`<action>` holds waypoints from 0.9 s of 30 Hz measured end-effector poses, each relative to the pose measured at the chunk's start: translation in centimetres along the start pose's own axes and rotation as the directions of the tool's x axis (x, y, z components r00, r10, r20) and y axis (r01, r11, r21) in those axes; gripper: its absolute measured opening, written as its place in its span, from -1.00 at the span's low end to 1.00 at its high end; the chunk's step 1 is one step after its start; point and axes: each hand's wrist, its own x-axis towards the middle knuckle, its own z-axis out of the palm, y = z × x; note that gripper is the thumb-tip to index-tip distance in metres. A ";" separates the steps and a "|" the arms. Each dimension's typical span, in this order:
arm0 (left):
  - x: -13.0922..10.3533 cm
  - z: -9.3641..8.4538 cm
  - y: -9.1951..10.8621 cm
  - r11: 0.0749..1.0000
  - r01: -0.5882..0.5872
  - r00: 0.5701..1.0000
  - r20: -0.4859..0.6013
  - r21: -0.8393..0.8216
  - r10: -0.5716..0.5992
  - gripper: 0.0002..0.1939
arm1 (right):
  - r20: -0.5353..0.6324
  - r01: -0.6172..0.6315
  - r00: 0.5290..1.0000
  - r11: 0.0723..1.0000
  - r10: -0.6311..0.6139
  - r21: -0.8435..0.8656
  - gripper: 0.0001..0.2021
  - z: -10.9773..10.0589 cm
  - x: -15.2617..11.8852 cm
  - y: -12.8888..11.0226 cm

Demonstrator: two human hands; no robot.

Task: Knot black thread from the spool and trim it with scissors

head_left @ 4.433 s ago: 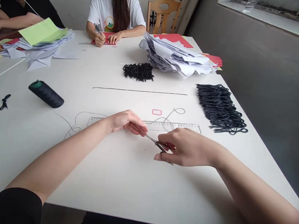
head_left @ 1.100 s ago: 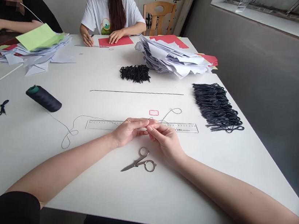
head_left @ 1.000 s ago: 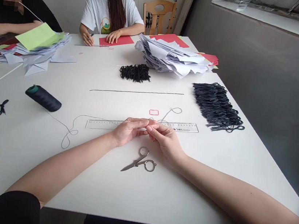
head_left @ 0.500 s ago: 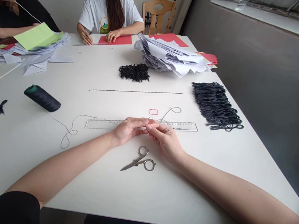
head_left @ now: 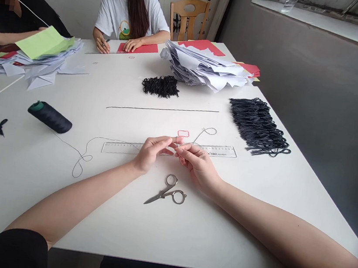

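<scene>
A thin black thread (head_left: pixel 82 155) runs in loose loops from a dark spool (head_left: pixel 52 118), lying on its side, to my left hand (head_left: pixel 151 154). That hand has the thread at its fingers, the index finger stretched toward my right hand (head_left: pixel 199 162). Thumb and index finger of my right hand pinch the thread; its free end curls on the table beyond. Both hands hover over a clear ruler (head_left: pixel 224 152), hiding its middle. Nearer to me lie metal scissors (head_left: pixel 160 196) with blades together. A straight black cord (head_left: pixel 162 110) stretches across the table behind the ruler.
Looped dark cords (head_left: pixel 257 124) lie in a row at the right; a smaller black bundle (head_left: pixel 160 86) sits farther back. Stacked white papers (head_left: pixel 204 67) stand behind. A small black knotted piece (head_left: pixel 0 129) lies left. Two people sit across the white table (head_left: pixel 104 225).
My left thumb has drawn back from my right fingertips, and the left index finger now stands apart with thread at it. The right hand keeps its pinch almost in place.
</scene>
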 end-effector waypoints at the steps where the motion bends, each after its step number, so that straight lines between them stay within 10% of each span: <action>1: 0.0 -0.1 0.1 0.993 -0.055 0.993 -0.101 0.102 0.065 -0.69 | -0.005 0.000 1.000 1.000 0.000 -0.007 -0.74 0.0 0.0 0.0; 5: -0.2 -0.5 0.5 0.799 -0.217 0.856 -0.283 0.561 0.432 -0.71 | 0.008 0.015 1.000 0.999 -0.015 -0.031 -0.74 0.0 0.0 -0.1; 11: -0.5 -0.4 0.3 0.578 -0.449 0.842 0.107 0.681 0.528 -0.80 | 0.012 0.088 0.996 0.994 -0.087 -0.063 -0.72 -0.2 0.2 0.4; 19: -0.6 0.5 -0.7 0.689 -0.407 0.854 -0.020 0.599 0.521 -0.87 | 0.026 0.131 0.991 0.977 -0.128 -0.171 -0.69 -0.3 0.3 0.4; 27: 1.3 -1.5 -0.1 0.981 -0.060 0.919 -0.374 0.187 0.128 -0.87 | -0.256 0.160 0.957 0.985 -0.139 0.061 -0.84 -0.9 0.6 -1.6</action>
